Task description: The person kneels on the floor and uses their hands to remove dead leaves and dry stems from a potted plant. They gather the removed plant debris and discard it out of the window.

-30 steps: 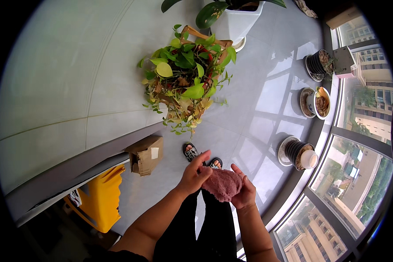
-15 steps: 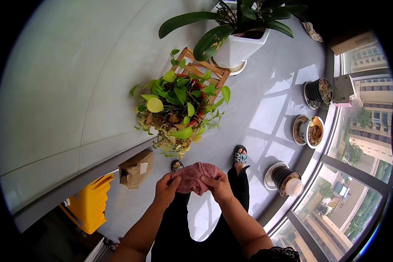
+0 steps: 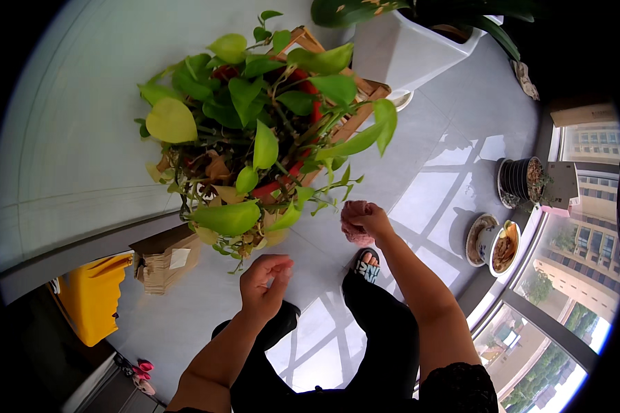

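The leafy plant (image 3: 255, 138) is sitting in front of the person, with the left hand (image 3: 263, 286) just below it. The right hand (image 3: 366, 220) is holding a cloth (image 3: 355, 220) to the plant's right. A cardboard box (image 3: 162, 258) is sitting on the floor (image 3: 448, 138) to the left. A big pot (image 3: 403, 48) is standing behind the plant.

Cloth (image 3: 355, 221) in right hand (image 3: 369, 219), frame centre: dusty pink.
Plant leaves (image 3: 255, 131), upper centre: green, several yellow-green, some brown.
Plant pot (image 3: 303, 141): red.
Planter (image 3: 396, 49), top: white.
Floor (image 3: 455, 124): pale grey.
Bin (image 3: 93, 296), lower left: yellow.
Cardboard box (image 3: 165, 258): brown.
Trousers (image 3: 386, 330): black.
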`<move>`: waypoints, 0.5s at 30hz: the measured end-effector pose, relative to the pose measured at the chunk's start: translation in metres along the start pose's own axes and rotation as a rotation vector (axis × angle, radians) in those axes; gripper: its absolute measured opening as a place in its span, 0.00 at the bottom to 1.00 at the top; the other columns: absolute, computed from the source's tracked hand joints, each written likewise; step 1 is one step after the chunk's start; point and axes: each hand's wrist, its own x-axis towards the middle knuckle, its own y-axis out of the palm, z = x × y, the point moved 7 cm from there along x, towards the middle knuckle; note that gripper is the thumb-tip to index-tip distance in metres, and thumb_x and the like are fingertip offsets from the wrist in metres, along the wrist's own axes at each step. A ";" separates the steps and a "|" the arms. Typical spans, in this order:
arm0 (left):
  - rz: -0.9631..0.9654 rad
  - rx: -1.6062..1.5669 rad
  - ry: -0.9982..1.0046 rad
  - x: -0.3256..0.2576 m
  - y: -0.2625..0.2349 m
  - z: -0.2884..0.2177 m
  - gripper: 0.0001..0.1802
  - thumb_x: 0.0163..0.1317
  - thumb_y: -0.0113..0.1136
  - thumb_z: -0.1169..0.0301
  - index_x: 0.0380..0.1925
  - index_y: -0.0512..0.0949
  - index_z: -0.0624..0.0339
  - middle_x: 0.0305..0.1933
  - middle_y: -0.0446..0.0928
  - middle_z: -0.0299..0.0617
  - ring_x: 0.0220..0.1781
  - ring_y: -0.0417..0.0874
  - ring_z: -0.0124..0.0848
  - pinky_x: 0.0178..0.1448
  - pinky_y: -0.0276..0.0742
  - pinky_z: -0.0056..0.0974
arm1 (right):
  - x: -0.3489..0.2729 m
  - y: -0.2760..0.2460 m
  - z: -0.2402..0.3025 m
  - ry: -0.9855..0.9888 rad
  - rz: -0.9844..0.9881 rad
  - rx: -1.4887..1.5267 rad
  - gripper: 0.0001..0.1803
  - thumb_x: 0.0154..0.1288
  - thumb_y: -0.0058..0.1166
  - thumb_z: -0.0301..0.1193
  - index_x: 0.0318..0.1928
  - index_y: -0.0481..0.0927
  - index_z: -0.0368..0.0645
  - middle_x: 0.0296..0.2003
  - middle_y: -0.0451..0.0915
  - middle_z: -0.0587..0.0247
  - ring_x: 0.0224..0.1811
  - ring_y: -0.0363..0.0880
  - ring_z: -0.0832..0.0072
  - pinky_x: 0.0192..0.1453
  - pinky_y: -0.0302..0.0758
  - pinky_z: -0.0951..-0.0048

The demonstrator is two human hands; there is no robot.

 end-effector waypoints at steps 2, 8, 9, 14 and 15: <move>0.177 0.261 0.325 0.006 0.006 -0.006 0.11 0.57 0.60 0.79 0.41 0.76 0.64 0.36 0.78 0.42 0.33 0.80 0.28 0.38 0.76 0.30 | 0.066 0.025 -0.062 0.023 0.137 -0.331 0.31 0.37 0.71 0.34 0.46 0.77 0.37 0.40 0.80 0.56 0.43 0.78 0.66 0.48 0.74 0.67; 0.398 0.270 0.736 0.005 -0.008 -0.018 0.13 0.52 0.63 0.79 0.39 0.76 0.65 0.33 0.79 0.44 0.28 0.81 0.33 0.33 0.77 0.32 | 0.089 0.136 -0.105 -0.059 0.545 -0.606 0.28 0.45 0.68 0.34 0.47 0.76 0.37 0.39 0.80 0.59 0.42 0.77 0.72 0.47 0.74 0.69; 0.408 0.224 0.796 0.001 -0.011 -0.019 0.13 0.52 0.63 0.79 0.40 0.76 0.65 0.33 0.80 0.45 0.28 0.81 0.33 0.34 0.77 0.32 | 0.093 0.149 -0.110 0.002 0.595 -0.633 0.32 0.42 0.70 0.35 0.50 0.75 0.38 0.44 0.78 0.57 0.45 0.76 0.69 0.49 0.73 0.67; 0.474 -0.174 0.330 0.012 -0.031 0.029 0.11 0.61 0.57 0.76 0.44 0.74 0.67 0.37 0.78 0.45 0.35 0.80 0.28 0.39 0.77 0.32 | 0.072 0.189 -0.070 -0.705 0.589 -1.518 0.45 0.46 0.66 0.44 0.64 0.61 0.46 0.54 0.72 0.52 0.51 0.75 0.56 0.51 0.74 0.58; 0.476 -0.309 0.148 0.011 -0.030 0.042 0.11 0.63 0.56 0.75 0.44 0.73 0.66 0.37 0.78 0.45 0.35 0.79 0.27 0.40 0.77 0.33 | 0.058 0.186 -0.056 -0.845 0.507 -1.684 0.42 0.48 0.64 0.44 0.63 0.62 0.46 0.53 0.72 0.52 0.50 0.76 0.55 0.50 0.74 0.58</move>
